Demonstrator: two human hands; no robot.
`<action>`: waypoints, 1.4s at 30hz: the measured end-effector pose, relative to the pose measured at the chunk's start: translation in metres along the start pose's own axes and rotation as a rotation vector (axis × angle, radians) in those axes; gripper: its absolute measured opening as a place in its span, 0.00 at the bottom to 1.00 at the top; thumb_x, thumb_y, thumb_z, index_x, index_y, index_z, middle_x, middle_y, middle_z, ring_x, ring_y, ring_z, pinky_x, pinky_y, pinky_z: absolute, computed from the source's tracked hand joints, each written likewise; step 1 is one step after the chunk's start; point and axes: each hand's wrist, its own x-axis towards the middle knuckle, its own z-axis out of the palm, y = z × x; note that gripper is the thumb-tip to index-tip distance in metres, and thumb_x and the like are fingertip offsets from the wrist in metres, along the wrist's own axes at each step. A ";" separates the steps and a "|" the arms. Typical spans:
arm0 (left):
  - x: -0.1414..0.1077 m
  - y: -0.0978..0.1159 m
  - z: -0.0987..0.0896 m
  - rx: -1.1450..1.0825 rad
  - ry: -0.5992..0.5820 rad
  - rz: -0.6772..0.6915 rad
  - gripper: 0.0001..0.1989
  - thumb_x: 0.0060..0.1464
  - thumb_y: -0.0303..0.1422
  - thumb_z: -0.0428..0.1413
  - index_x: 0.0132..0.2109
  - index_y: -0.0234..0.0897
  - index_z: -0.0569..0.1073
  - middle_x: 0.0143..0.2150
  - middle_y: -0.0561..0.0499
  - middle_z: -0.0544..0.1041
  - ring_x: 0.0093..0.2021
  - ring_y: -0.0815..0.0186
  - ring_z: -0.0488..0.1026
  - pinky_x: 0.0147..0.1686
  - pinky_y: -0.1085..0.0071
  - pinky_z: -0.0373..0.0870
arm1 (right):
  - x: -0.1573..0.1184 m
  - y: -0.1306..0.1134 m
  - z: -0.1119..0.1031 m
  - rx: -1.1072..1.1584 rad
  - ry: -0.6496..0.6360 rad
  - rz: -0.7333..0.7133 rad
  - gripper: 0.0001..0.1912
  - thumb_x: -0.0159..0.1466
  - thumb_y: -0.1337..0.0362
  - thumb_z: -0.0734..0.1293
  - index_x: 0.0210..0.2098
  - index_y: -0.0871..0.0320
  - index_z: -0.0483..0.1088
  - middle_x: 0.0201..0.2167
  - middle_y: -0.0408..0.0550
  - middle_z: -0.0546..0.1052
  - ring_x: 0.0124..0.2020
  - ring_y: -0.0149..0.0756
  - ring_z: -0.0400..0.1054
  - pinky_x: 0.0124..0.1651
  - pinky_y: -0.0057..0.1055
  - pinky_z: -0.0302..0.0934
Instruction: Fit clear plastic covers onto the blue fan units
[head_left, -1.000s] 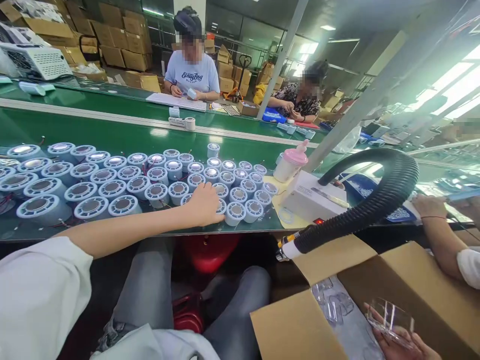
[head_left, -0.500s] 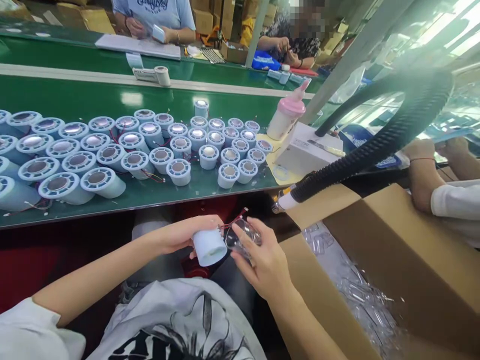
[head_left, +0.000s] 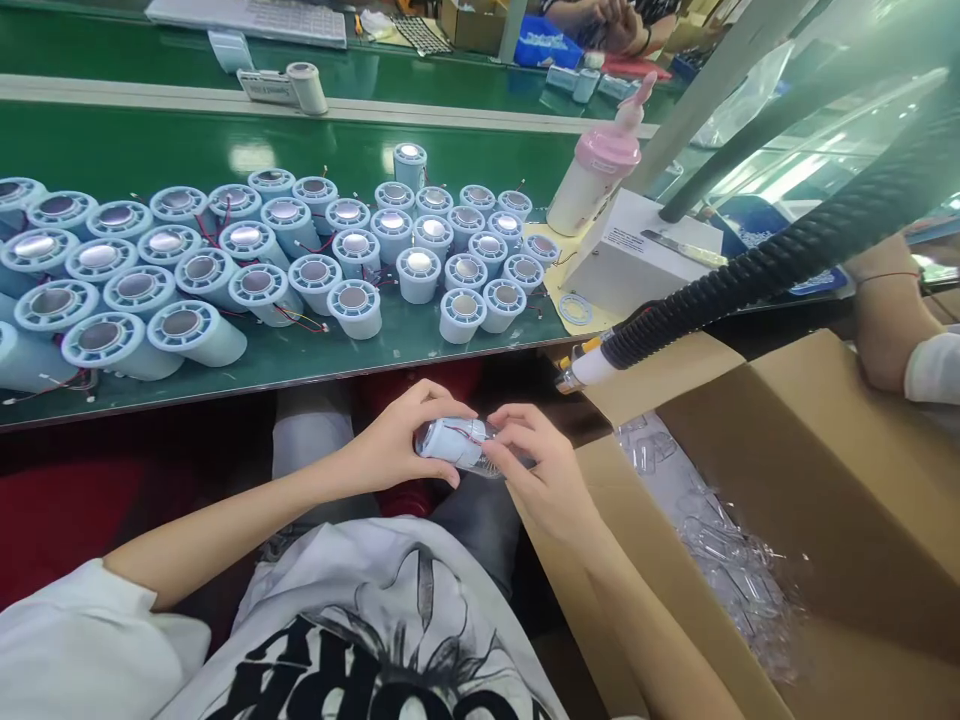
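Observation:
In front of my lap, my left hand (head_left: pixel 397 440) is wrapped round a light-blue plastic cylinder (head_left: pixel 448 443) lying on its side, thumb below and fingers above. My right hand (head_left: pixel 547 470) grips a clear plastic cover (head_left: pixel 490 466) by its right end. The cylinder sits at least partly inside this cover. Thin red and dark wires run along the cylinder's side near my right fingertips. How deep the cylinder goes is partly hidden by my fingers.
Rows of similar blue cylinders (head_left: pixel 202 270) stand on the green bench (head_left: pixel 187 145). An open carton (head_left: pixel 847 480) holding clear covers (head_left: pixel 727 560) is at my right. A black flexible hose (head_left: pixel 697 300), a white box (head_left: pixel 637 255) and a pink-topped bottle (head_left: pixel 596 175) stand nearby. Co-workers' arms (head_left: pixel 892 310) show.
The blue cylinder and clear cover, apart before, have come together, with the cylinder now lying sideways into the cover. My hands moved slightly up, and the view tilted downward.

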 end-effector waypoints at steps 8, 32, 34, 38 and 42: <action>-0.001 0.000 0.006 -0.368 -0.179 -0.079 0.33 0.44 0.35 0.66 0.58 0.42 0.67 0.55 0.44 0.71 0.53 0.58 0.71 0.50 0.63 0.71 | 0.009 0.005 -0.010 0.423 0.054 0.205 0.15 0.54 0.56 0.71 0.16 0.56 0.72 0.35 0.50 0.77 0.39 0.41 0.72 0.37 0.35 0.68; -0.017 0.015 -0.005 -0.452 -0.199 -0.057 0.36 0.45 0.31 0.65 0.62 0.45 0.64 0.61 0.42 0.67 0.57 0.54 0.69 0.53 0.60 0.69 | -0.016 0.008 -0.014 0.287 -0.177 -0.030 0.21 0.57 0.56 0.72 0.48 0.52 0.65 0.48 0.50 0.74 0.49 0.41 0.70 0.50 0.39 0.69; -0.017 0.015 -0.006 -0.442 -0.195 -0.037 0.36 0.45 0.31 0.65 0.61 0.44 0.64 0.62 0.42 0.66 0.58 0.54 0.68 0.54 0.60 0.69 | -0.016 0.006 -0.014 0.336 -0.188 0.006 0.21 0.58 0.56 0.71 0.48 0.52 0.65 0.48 0.50 0.74 0.48 0.40 0.70 0.49 0.37 0.69; -0.017 0.014 -0.007 -0.416 -0.187 0.012 0.35 0.45 0.30 0.65 0.61 0.45 0.64 0.63 0.43 0.65 0.60 0.54 0.66 0.54 0.61 0.69 | -0.016 0.004 -0.015 0.439 -0.212 0.093 0.21 0.59 0.54 0.70 0.47 0.52 0.65 0.45 0.49 0.74 0.45 0.38 0.71 0.46 0.34 0.68; -0.017 0.013 -0.007 -0.377 -0.178 0.037 0.35 0.46 0.30 0.65 0.61 0.45 0.65 0.63 0.42 0.65 0.60 0.53 0.65 0.54 0.61 0.69 | -0.015 0.003 -0.013 0.521 -0.215 0.187 0.22 0.57 0.52 0.71 0.46 0.53 0.64 0.41 0.49 0.75 0.42 0.38 0.71 0.41 0.33 0.69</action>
